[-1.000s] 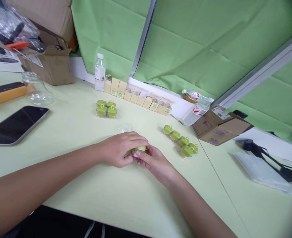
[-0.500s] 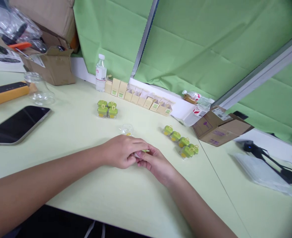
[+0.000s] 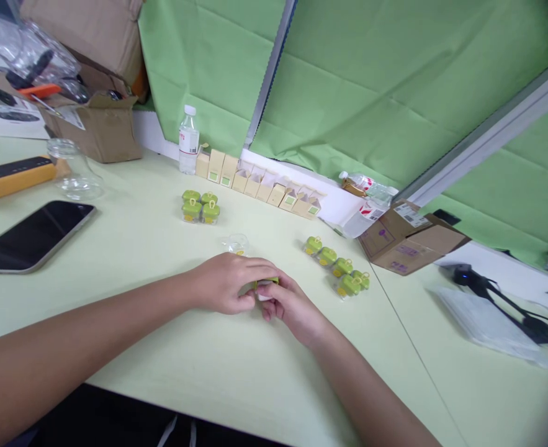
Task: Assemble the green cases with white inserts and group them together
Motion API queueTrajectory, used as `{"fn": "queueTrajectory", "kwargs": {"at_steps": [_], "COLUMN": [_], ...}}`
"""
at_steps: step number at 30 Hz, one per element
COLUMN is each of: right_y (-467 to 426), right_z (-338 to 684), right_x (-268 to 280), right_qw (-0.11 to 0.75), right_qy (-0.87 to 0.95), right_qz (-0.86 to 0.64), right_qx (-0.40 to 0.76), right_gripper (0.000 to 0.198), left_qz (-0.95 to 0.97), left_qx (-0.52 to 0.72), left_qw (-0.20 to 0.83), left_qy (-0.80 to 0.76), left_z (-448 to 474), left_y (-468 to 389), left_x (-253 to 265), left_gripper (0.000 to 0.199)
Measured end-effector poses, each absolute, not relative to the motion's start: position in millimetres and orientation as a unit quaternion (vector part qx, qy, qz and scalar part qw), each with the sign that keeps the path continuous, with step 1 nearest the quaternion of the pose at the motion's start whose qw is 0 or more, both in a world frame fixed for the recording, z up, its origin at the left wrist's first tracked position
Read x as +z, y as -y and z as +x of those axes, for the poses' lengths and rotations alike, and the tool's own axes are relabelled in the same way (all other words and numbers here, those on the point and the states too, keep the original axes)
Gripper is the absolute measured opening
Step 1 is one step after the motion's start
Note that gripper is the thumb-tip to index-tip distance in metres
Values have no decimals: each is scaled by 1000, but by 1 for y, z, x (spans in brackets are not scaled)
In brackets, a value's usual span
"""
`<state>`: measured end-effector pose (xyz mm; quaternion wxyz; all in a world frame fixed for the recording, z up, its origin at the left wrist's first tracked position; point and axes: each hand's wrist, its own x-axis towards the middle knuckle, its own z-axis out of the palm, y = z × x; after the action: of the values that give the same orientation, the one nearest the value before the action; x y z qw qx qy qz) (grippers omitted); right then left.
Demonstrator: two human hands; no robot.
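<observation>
A small green-topped piece with a white lower part [image 3: 264, 297] is held between both hands over the table; fingers hide most of it. My right hand [image 3: 299, 310] pinches it, with the thumb across the near side. From the left, my left hand [image 3: 229, 282] curls over it, fingers closed around its far side and thumb tucked in front. Just behind the left hand stands a small clear plastic container [image 3: 239, 243] with a yellow sticker. Four small clear boxes with green lids [image 3: 200, 207] cluster farther back on the left, and several more green-lidded boxes [image 3: 341, 267] sit to the right.
A row of small tan cartons [image 3: 255, 183] runs along the wall beside a water bottle [image 3: 188, 139]. At left lie a phone [image 3: 34, 236], a clear jar [image 3: 76, 177] and a yellow-edged power strip [image 3: 15, 180]. An open cardboard box [image 3: 408, 239] and plastic bags [image 3: 488, 329] are at right.
The held piece has turned slightly in my fingers, so more of its green top and white lower part shows. Both hands stay in nearly the same place.
</observation>
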<state>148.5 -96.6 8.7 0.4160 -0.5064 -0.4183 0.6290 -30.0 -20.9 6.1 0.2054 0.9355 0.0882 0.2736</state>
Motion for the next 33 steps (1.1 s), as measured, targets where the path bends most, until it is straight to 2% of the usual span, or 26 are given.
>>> {"fn": "queueTrajectory", "kwargs": {"at_steps": [4,9,13,16,20,25,27,30,33], "right_y": [97,100,101,102,104,101,99,97,97], "right_z": [148,149,151,154,159,160,159,162,166], "right_x": [12,14,13,15,18,13,11,9,8], "right_qw": [403,363,342,323,280,296,316,329,236], "right_qy": [429,477,505,506,491,474,489,561,655], "right_qz": [-528,-526,-526,-513,-474,-483,-514,-612,-677], "right_qx": [613,604,593,613,675,674,630,450,239], "right_gripper": [32,49,46,51,58,56,52,41,29], "left_qz": [932,927,925,927,925,917,913,901,866], "left_qx": [273,278,277,277,280,286,292,319,351], "left_qw": [218,223,227,222,211,227,233,238,277], "left_qy": [-99,-114,-124,-121,-144,-161,-163,-175,-224], "left_z": [-30,-33,-35,-34,-33,-32,-32,-32,-32], "left_y": [22,17,13,11,7,3,3,2,-2], "left_x": [8,6,2,-1,-6,-11,-10,-7,-6], "left_gripper": [55,53,54,56,43,37,38,37,30]}}
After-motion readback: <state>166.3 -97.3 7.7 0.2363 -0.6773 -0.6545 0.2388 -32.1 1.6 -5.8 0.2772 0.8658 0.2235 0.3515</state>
